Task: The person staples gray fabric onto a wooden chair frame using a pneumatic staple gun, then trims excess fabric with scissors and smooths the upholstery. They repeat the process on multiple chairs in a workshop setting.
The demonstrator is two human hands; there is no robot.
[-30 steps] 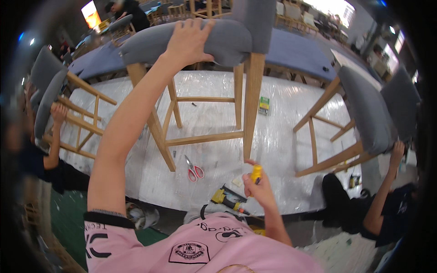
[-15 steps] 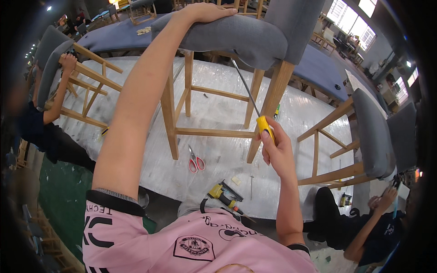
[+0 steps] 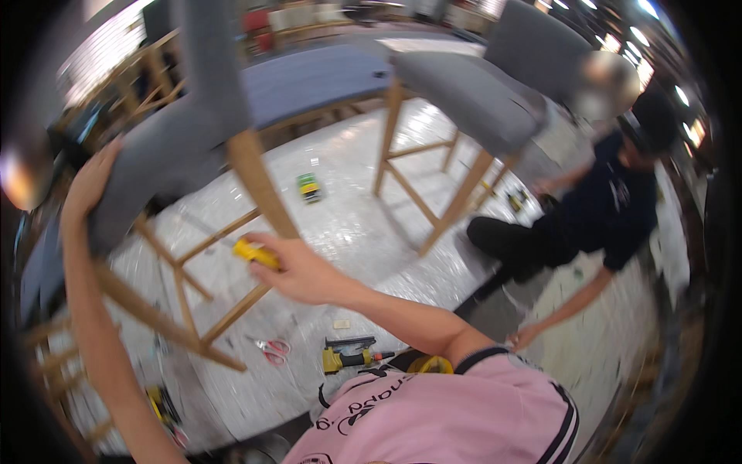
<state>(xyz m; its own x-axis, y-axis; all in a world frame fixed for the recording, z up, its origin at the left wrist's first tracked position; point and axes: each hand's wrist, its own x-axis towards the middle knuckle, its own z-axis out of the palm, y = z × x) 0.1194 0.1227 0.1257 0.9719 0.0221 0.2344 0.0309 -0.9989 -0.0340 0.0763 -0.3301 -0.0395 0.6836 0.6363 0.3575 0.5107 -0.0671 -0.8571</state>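
Gripping upturned grey upholstered chair (image 3: 166, 151) at frame left: bulky, stiff wooden frame, soft padded seat, likely heavyish; best held by seat edge or leg (image 3: 259, 185).
Spreading left hand (image 3: 93, 179) flat on seat edge, fingers curled over.
Clenching right hand (image 3: 297, 271) round yellow-handled screwdriver (image 3: 255, 253), centre frame; light, rigid, hard grip.

Yellow-handled tool (image 3: 256, 252) held level beside wooden leg (image 3: 261, 185) of grey upholstered chair (image 3: 166, 151); chair tilted over plastic-covered tabletop (image 3: 340, 224), seat edge gripped at far left, wooden rungs showing below
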